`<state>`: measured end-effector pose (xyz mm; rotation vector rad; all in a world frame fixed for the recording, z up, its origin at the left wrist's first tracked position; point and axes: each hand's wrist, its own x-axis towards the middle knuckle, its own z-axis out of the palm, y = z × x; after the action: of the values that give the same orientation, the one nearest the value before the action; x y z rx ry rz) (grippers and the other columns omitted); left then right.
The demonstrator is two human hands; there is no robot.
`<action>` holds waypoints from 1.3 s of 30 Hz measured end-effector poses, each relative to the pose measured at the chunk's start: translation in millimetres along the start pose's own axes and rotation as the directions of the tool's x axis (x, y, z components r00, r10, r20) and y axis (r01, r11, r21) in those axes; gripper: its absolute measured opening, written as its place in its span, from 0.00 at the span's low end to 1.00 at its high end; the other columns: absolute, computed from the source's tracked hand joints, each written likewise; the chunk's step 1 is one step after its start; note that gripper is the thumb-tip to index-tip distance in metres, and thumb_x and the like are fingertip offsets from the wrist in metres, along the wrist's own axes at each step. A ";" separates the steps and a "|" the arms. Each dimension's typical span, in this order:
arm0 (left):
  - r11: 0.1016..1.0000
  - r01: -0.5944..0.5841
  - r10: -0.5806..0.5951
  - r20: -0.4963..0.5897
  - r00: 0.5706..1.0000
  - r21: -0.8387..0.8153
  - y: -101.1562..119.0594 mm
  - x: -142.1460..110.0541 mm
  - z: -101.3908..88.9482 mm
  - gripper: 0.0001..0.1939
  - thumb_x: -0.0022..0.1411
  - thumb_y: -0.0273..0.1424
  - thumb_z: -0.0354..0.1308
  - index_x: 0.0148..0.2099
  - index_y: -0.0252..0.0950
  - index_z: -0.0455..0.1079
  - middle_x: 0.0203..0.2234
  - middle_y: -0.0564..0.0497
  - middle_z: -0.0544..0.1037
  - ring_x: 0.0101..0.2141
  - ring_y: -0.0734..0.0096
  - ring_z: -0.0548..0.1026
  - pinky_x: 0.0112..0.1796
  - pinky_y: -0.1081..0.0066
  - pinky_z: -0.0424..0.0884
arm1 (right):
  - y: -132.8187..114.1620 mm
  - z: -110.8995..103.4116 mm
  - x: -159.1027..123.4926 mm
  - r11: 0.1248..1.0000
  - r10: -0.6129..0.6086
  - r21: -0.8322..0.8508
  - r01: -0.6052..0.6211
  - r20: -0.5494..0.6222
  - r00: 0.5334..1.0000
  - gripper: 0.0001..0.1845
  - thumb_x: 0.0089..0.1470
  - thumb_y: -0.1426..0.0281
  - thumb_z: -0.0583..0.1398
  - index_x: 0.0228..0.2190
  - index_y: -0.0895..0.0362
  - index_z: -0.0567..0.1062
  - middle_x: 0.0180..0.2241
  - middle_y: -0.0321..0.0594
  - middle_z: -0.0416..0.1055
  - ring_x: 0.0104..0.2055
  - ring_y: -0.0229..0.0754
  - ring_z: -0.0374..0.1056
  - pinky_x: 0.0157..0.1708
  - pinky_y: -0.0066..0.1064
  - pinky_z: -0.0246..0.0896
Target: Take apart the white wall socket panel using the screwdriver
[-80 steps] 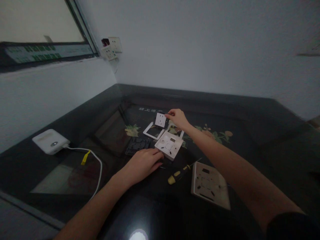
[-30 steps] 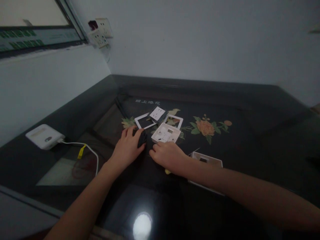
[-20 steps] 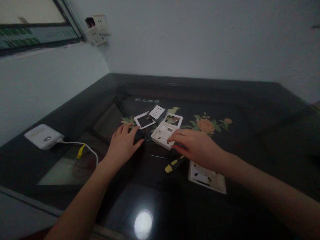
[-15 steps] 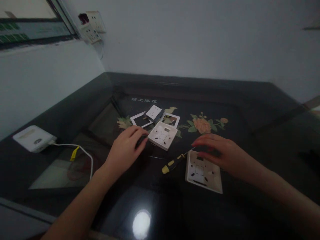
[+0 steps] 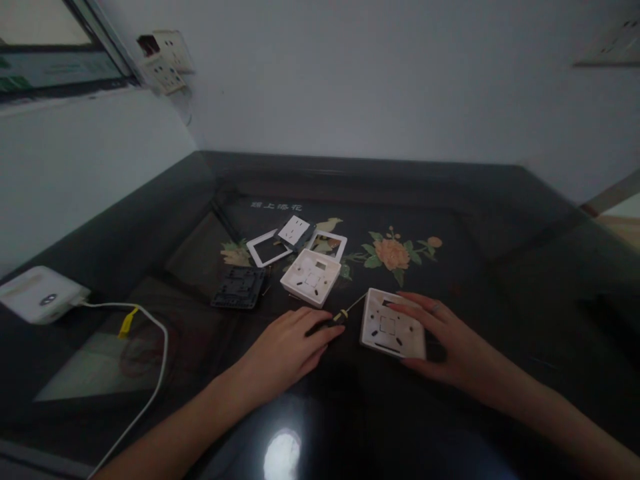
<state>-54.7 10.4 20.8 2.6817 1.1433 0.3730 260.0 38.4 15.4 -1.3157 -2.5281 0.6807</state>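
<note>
My left hand is closed around the handle of a black and yellow screwdriver, whose thin shaft points up and right. Much of the handle is hidden by the fingers. To the right lies a white square socket back box, its hollow side up. My right hand grips this box by its right edge, fingers over the far side and thumb at the near corner. A second white back box lies just beyond my left hand.
Beyond the second box are a white-faced socket insert and two white frames. A black socket module lies left of it, small screws beside it. A white device with a cable sits far left on the dark glossy table.
My left hand has come nearer and right, from beside the second box to the screwdriver. My right hand has dropped onto the box's right edge. The black module is now uncovered; the view has shifted.
</note>
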 end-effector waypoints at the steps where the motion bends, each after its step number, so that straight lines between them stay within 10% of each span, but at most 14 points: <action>1: 1.000 0.006 -0.006 0.016 1.000 0.004 -0.9 -0.6 -1.8 0.23 0.63 0.21 0.57 0.59 0.39 0.65 0.53 0.44 0.73 0.50 0.57 0.74 0.47 0.56 0.77 | 3.7 -2.7 4.1 1.000 -0.005 -0.015 0.004 -0.020 1.000 0.38 0.51 0.62 0.64 0.62 0.47 0.61 0.64 0.50 0.58 0.64 0.55 0.57 0.60 0.58 0.59; 8: 0.997 0.068 -0.069 0.032 0.997 0.031 -2.1 -3.0 -11.4 0.22 0.62 0.19 0.56 0.58 0.37 0.66 0.49 0.45 0.76 0.45 0.57 0.77 0.44 0.54 0.79 | 39.1 -22.9 47.4 0.986 0.019 -0.164 -0.043 -0.148 0.989 0.36 0.48 0.56 0.66 0.57 0.54 0.69 0.57 0.54 0.68 0.58 0.59 0.64 0.55 0.56 0.64; 16: 0.990 0.111 -0.090 -0.226 0.970 0.081 -5.6 0.4 -3.4 0.26 0.61 0.26 0.62 0.60 0.37 0.63 0.56 0.39 0.68 0.55 0.49 0.68 0.52 0.48 0.73 | 65.5 -20.0 158.1 0.953 0.038 -0.267 -0.144 -0.366 0.930 0.21 0.61 0.61 0.59 0.53 0.57 0.70 0.54 0.46 0.68 0.52 0.48 0.68 0.50 0.48 0.67; 22: 0.983 0.154 -0.141 -0.126 0.982 0.103 -14.7 2.1 2.0 0.32 0.62 0.29 0.62 0.65 0.39 0.56 0.60 0.39 0.65 0.61 0.48 0.64 0.60 0.42 0.62 | 51.3 -7.3 217.0 0.946 0.005 -0.291 -0.146 -0.436 0.900 0.19 0.62 0.62 0.59 0.52 0.57 0.70 0.53 0.46 0.69 0.50 0.46 0.69 0.48 0.45 0.69; 39: 0.933 0.289 -0.232 -0.254 0.939 0.215 -5.8 -3.0 -2.5 0.31 0.56 0.29 0.67 0.60 0.39 0.63 0.48 0.41 0.68 0.50 0.48 0.69 0.54 0.38 0.66 | 14.4 17.9 196.3 0.957 -0.113 -0.289 -0.011 -0.407 0.907 0.19 0.62 0.62 0.59 0.51 0.56 0.71 0.55 0.46 0.68 0.52 0.47 0.68 0.51 0.47 0.67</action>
<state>-61.4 12.3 21.1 2.6902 1.6988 0.5288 149.8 200.1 -12.2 -1.3041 -2.3438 0.0026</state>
